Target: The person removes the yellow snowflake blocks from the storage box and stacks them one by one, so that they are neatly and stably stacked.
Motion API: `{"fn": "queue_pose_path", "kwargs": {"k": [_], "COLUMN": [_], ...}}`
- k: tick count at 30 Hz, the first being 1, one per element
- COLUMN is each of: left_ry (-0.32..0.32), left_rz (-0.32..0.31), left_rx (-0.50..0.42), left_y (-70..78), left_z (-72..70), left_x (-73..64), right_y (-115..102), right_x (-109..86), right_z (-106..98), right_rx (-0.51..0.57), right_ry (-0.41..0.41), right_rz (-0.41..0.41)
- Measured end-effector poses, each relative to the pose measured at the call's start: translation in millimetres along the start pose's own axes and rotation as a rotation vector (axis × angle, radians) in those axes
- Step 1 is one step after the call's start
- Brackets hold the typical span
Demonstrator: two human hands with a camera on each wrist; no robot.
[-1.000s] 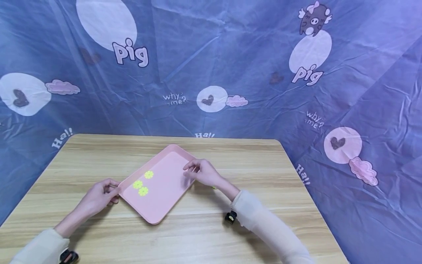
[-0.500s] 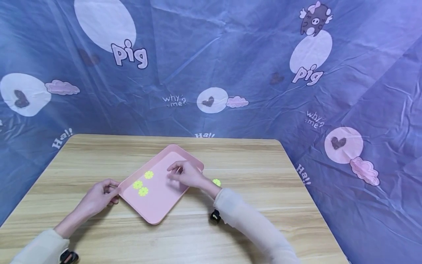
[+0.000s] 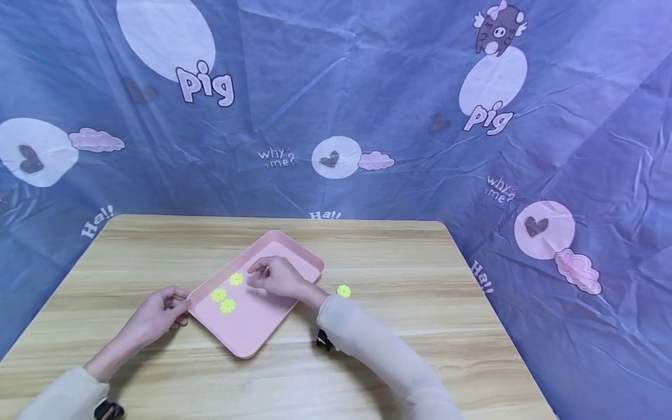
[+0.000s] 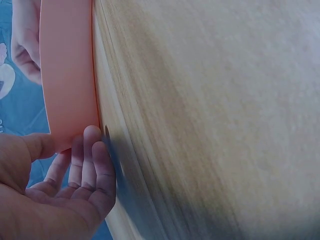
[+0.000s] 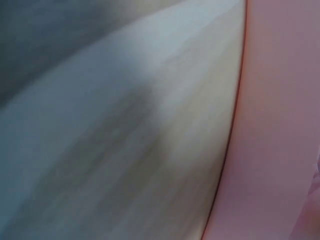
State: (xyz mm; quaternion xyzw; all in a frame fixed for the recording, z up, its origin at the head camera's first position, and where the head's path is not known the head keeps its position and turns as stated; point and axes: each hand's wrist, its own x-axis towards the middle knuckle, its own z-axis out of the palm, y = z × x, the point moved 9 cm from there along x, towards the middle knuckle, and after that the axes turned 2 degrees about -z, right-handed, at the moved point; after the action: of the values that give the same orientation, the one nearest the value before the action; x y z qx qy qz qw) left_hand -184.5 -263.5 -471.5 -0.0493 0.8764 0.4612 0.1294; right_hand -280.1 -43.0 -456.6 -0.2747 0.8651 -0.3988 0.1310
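A pink rectangular tray [image 3: 252, 332] lies at an angle on the table. My left hand [image 3: 159, 314] grips its left corner; in the left wrist view the thumb [image 4: 40, 146] is at the rim and the fingertips [image 4: 92, 134] lie against the outer wall. Three yellow flower-shaped pieces, one nearer the back [image 3: 236, 279], one at left [image 3: 218, 294] and one in front [image 3: 227, 305], lie inside the tray. Over the tray hovers my right hand [image 3: 278, 277], its fingers bent and apart from the thumb, tips just right of the back piece. The right wrist view barely shows that hand.
Another yellow flower-shaped piece [image 3: 343, 290] lies on the wooden table [image 3: 409, 326], right of the tray and beside the right forearm. A blue printed cloth [image 3: 294, 105] hangs behind the table and along its right side. Black wrist devices sit under both sleeves.
My right hand has moved left across the tray, from its right rim to beside the back yellow piece. The loose piece on the table has come into full view. The left hand stays put.
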Motion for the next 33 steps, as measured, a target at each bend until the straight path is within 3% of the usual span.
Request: {"fn": "queue_pose_path", "kwargs": {"k": [33], "left_ry": [0.013], "left_rz": [0.005], "left_rx": [0.015], "left_y": [-2.1], "left_z": [1.7], "left_x": [-0.3], "right_y": [-5], "right_x": [30.0], "right_z": [24], "right_rx": [-0.328], "right_ry": [-0.039], "right_rz": [0.049]}}
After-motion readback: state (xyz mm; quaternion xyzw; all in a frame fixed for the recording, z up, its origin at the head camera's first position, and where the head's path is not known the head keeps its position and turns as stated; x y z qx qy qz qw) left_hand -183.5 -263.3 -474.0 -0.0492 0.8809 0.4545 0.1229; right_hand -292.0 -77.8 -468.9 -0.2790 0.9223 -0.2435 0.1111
